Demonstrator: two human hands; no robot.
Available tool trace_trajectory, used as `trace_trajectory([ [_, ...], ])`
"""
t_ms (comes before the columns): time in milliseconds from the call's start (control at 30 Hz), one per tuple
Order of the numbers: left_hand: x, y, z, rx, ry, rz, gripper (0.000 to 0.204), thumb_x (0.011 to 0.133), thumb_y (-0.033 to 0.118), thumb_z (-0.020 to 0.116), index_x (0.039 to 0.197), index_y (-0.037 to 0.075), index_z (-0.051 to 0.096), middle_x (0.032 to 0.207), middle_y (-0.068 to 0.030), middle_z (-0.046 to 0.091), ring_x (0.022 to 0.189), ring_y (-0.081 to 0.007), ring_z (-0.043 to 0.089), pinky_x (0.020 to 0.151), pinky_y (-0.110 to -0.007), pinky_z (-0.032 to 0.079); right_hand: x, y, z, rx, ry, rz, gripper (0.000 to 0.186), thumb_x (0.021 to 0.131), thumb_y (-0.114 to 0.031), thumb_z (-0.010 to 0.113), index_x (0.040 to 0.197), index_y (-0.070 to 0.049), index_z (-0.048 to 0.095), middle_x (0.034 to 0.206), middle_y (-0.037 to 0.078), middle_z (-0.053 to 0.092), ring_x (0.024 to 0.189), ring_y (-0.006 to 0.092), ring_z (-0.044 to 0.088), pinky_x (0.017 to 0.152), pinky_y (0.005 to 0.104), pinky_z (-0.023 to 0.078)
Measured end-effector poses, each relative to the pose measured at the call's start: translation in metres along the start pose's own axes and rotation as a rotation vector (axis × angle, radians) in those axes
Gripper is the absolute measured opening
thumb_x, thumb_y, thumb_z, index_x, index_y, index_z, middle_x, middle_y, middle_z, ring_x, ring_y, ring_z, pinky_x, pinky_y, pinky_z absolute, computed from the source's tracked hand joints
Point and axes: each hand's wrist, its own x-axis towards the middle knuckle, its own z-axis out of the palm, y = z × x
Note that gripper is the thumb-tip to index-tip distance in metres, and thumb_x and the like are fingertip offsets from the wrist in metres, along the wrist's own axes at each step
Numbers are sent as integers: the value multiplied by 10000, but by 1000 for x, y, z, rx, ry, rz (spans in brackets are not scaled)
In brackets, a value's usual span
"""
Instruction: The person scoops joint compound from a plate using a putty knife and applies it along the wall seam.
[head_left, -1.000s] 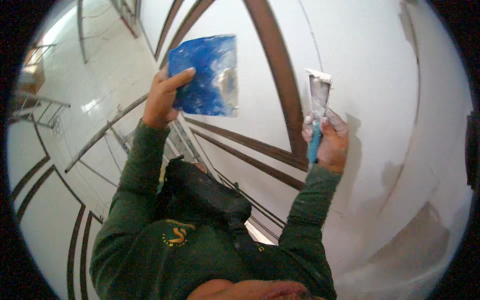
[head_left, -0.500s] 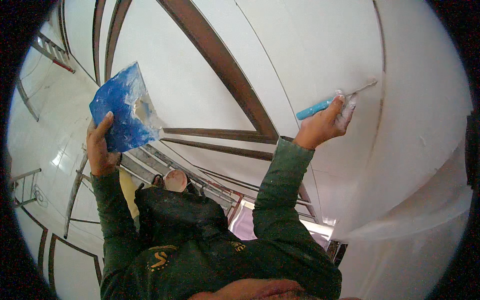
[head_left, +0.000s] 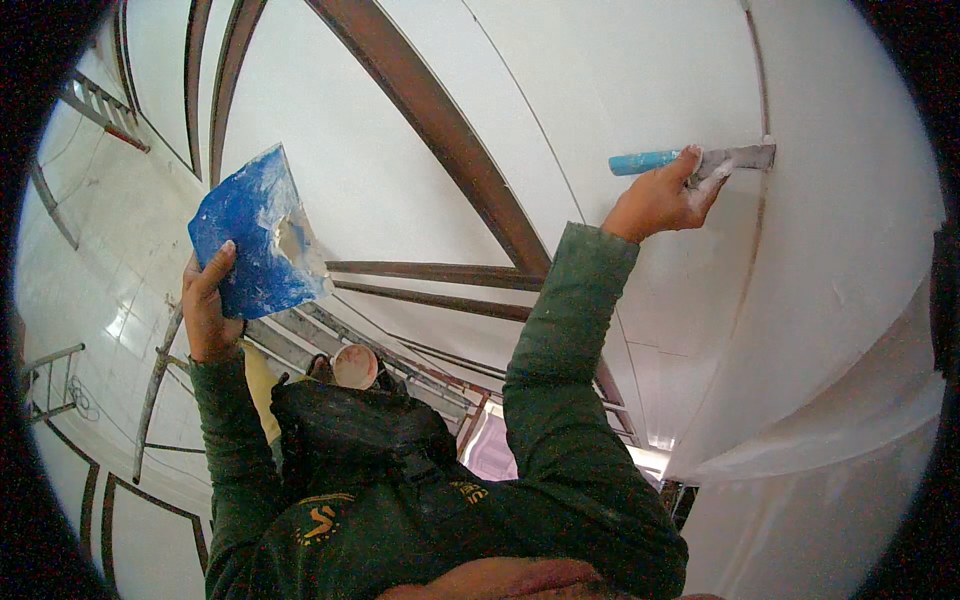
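My left hand (head_left: pixel 212 300) is closed on the lower edge of a blue board (head_left: pixel 250 230), thumb on its face. White smears cover the board, and a thick dab of off-white putty (head_left: pixel 293 240) sits near its right edge. Up at the right, my right hand (head_left: pixel 668 195) grips a putty knife (head_left: pixel 735 158) with a light-blue handle. Its flat metal blade lies against the white wall panel, the tip across a narrow brown seam (head_left: pixel 762 215). White paste coats some of my right fingers.
Brown strips (head_left: pixel 430 130) frame the white panels. Below my hands are a scaffold platform (head_left: pixel 300 335) and a round tub (head_left: pixel 355 366). A ladder (head_left: pixel 100 105) stands at far left on the pale tiled floor (head_left: pixel 115 250). Right of the seam, the white surface (head_left: pixel 850 230) curves away.
My right hand has moved up slightly and turned the putty knife, so its blade now shows broad and flat at the seam. My left hand and the blue board have shifted slightly down and right.
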Motion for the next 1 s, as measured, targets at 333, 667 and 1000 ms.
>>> trace_trajectory([
  [333,-1,-1,0,37,54,-16,379,834,151,655,1160,-12,551,996,-103,650,812,-191,656,719,-327,561,4,16,18,1,91,84,409,854,-101,631,1194,113,553,1098,243,630,895,282,648,744,354,544],
  [667,6,-5,-5,52,100,-23,350,825,147,677,1131,-8,608,981,-92,668,830,-187,642,707,-293,518,39,145,7,354,150,242,370,876,-56,611,1188,131,546,1106,272,617,940,315,635,764,375,528],
  [1000,6,1,-9,35,45,6,381,833,156,656,1158,-12,553,996,-99,647,821,-185,650,720,-318,551,38,-22,7,-483,-318,150,332,865,-63,581,1103,168,566,995,315,615,787,316,637,686,388,527],
])
